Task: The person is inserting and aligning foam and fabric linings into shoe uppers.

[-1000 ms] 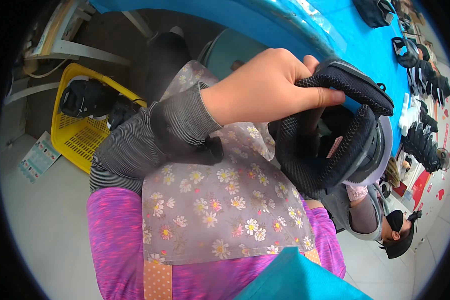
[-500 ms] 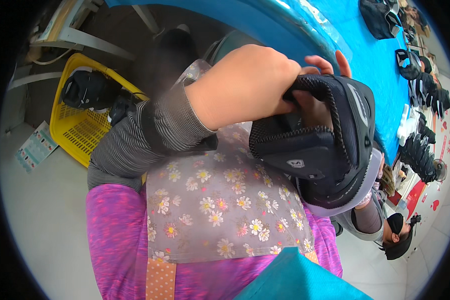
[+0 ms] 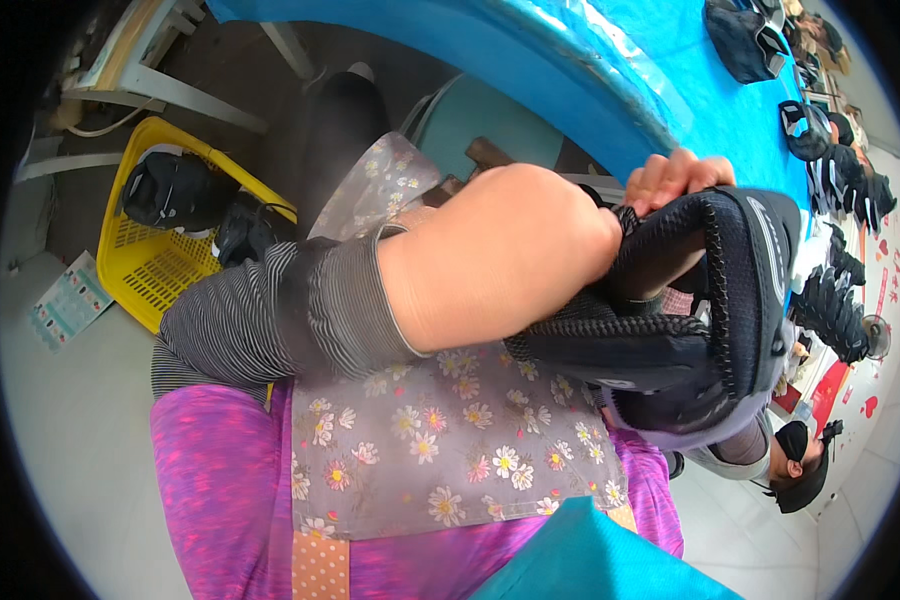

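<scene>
Both of my hands are at a black shoe point(image 3: 660, 350) with a padded, zigzag-stitched collar and a pale lilac-grey edge along its bottom. It is tilted, its opening turned toward me. My left hand point(image 3: 560, 245), below a striped sleeve, is closed at the left rim of the opening; its fingertips are hidden. Curled fingers of my right hand point(image 3: 680, 180) show beyond the far rim, and skin is visible through the opening. The rest of that hand is behind the shoe. A flower-printed apron point(image 3: 420, 440) covers my lap underneath.
A yellow basket point(image 3: 135, 285) with black shoes point(image 3: 180, 190) stands on the floor at left. The blue-covered table point(image 3: 710, 90) carries several more black shoes point(image 3: 745, 45). At right sits another person point(image 3: 795, 470) in a black mask.
The shoe has shifted right and tilted further. My left hand has moved lower and turned at its rim, while my right fingers, spread before, are now curled over the far side.
</scene>
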`<state>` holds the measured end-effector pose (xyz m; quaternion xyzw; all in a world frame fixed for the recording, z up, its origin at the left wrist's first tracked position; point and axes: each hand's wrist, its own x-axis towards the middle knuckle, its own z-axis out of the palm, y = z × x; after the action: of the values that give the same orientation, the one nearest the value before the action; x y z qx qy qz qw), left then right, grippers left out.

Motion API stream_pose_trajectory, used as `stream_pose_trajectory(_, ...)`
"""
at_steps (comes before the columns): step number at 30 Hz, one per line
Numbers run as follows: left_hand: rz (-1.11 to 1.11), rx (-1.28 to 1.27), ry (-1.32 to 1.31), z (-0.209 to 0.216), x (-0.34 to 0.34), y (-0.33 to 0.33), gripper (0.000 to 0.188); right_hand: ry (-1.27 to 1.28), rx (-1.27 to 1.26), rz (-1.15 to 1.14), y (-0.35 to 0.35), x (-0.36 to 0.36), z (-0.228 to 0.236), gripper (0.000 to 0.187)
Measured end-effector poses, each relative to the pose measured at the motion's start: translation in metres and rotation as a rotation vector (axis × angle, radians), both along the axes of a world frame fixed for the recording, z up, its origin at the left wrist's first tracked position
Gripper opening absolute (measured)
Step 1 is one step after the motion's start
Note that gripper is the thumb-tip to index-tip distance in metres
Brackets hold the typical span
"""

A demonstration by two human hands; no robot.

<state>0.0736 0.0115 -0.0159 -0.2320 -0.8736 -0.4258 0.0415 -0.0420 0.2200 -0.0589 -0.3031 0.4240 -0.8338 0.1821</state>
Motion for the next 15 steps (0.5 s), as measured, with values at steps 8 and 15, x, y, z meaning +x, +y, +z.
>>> stream_pose_trajectory(8, 0.006, 0.037, 0.034, 0.000, -0.017, -0.022, 0.024, 0.363, 0.164, -0.184, -0.028, 0.018, 0.005, 0.069)
stream_pose_trajectory(15, 0.048, -0.066, 0.075, -0.005, -0.019, -0.024, 0.025, 0.185, 0.086, -0.093, -0.021, 0.012, -0.001, 0.041)
